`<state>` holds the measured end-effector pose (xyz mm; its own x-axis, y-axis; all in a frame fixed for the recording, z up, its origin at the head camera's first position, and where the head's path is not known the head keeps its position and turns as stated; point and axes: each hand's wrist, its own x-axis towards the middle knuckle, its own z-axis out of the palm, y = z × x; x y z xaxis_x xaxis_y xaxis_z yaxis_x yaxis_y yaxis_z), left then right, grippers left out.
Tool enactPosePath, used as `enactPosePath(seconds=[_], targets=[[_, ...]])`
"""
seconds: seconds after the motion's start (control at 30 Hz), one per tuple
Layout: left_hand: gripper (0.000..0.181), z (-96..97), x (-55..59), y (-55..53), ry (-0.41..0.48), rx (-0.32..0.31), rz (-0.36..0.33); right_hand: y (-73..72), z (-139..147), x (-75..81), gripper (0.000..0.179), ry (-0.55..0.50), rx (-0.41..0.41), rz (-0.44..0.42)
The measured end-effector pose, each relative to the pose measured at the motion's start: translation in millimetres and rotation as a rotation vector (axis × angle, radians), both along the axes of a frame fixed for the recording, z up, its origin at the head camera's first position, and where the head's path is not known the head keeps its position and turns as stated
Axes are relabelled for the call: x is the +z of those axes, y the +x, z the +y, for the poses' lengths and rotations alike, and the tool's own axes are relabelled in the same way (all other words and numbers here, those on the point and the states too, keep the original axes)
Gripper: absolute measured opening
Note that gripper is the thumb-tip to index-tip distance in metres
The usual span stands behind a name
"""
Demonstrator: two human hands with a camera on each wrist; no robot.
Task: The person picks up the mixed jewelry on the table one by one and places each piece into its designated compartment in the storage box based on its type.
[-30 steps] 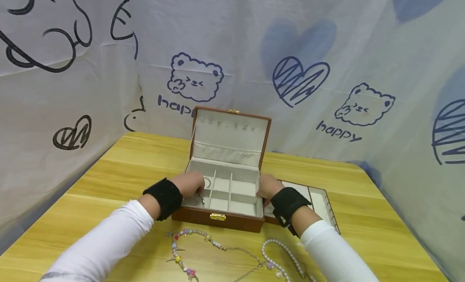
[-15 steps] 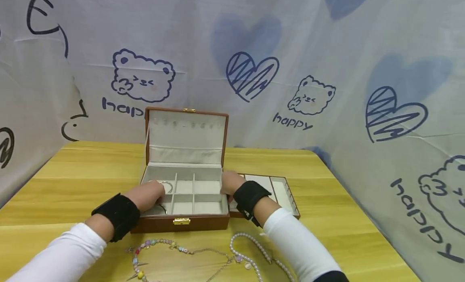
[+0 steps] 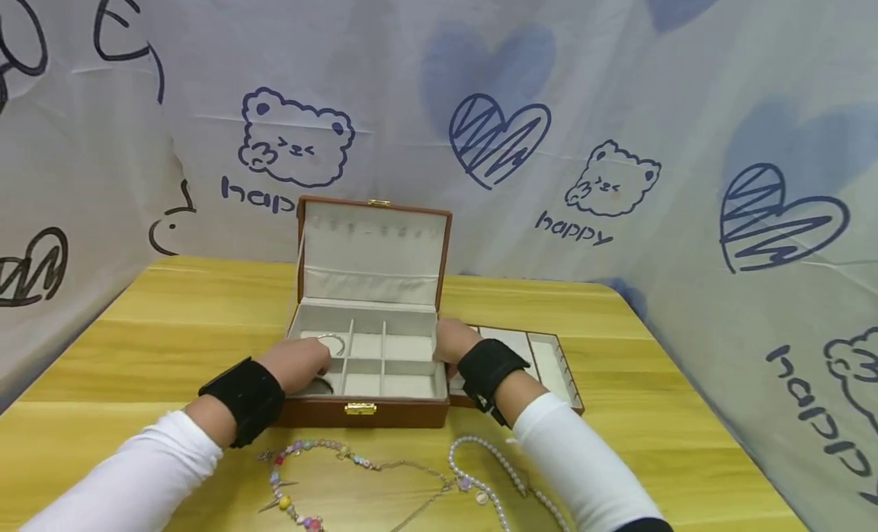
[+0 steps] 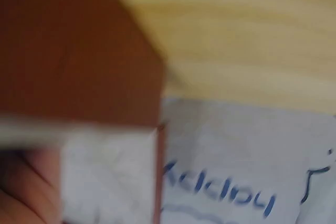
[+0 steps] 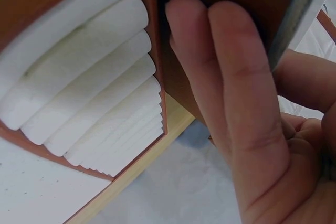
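A brown jewelry box (image 3: 405,414) stands with its lid (image 3: 373,250) raised, showing pale compartments. My right hand (image 3: 454,343) grips its right wall. In the right wrist view, two fingers (image 5: 244,66) lie along the brown outer side and the thumb is across the rim. My left hand (image 3: 296,363) reaches over the left wall, fingers pointing down into the left compartments. Its fingertips are hidden, so I cannot tell what they hold. A silvery bangle (image 3: 333,343) lies in the back left compartment, just beyond that hand. A dark curved band (image 3: 321,385) shows below the fingers.
A shallow tray (image 3: 549,368) with white padded rolls (image 5: 89,77) lies against the box's right side. In front are a colorful beaded necklace (image 3: 309,445) and a pearl strand (image 3: 480,443). A printed curtain (image 3: 411,82) hangs behind the wooden table (image 3: 617,410).
The head view swung right, then slightly back left. Both hands keep their places at the box's sides, and less of the front left curved band shows below the left hand.
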<state>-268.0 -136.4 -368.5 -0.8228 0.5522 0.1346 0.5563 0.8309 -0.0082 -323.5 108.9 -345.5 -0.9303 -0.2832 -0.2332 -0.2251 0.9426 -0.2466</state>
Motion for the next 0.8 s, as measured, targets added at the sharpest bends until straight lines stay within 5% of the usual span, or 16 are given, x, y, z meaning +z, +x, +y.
enactPosePath(seconds=[0.13, 0.27, 0.37, 0.47, 0.53, 0.7, 0.8], targets=[[0.013, 9.4, 23.8, 20.2, 0.110, -0.046, -0.028, 0.1, -3, -1.7, 0.022, -0.024, -0.014, -0.025], [0.011, 26.3, 39.9, 43.1, 0.181, -0.234, -0.085, 0.9, -4, -1.2, 0.023, -0.035, -0.007, -0.020], [0.007, 37.5, 35.6, 54.4, 0.151, -0.357, -0.198, 1.8, -3, 0.6, 0.025, -0.053, -0.005, -0.016], [0.010, 41.8, 21.1, 62.7, 0.073, -0.345, -0.272, 3.2, -1, 1.8, 0.028, -0.079, -0.013, -0.022], [0.014, 40.7, 9.5, 67.8, -0.010, -0.305, -0.189, 4.2, -1, 2.3, 0.031, -0.082, -0.012, -0.022], [0.018, 34.2, -15.9, 77.4, -0.211, -0.198, 0.232, 4.8, -5, 3.1, 0.024, -0.011, 0.025, 0.023], [0.019, 31.6, -23.2, 81.8, -0.260, -0.155, 0.362, 4.3, -8, 3.7, 0.023, 0.009, 0.051, 0.041]])
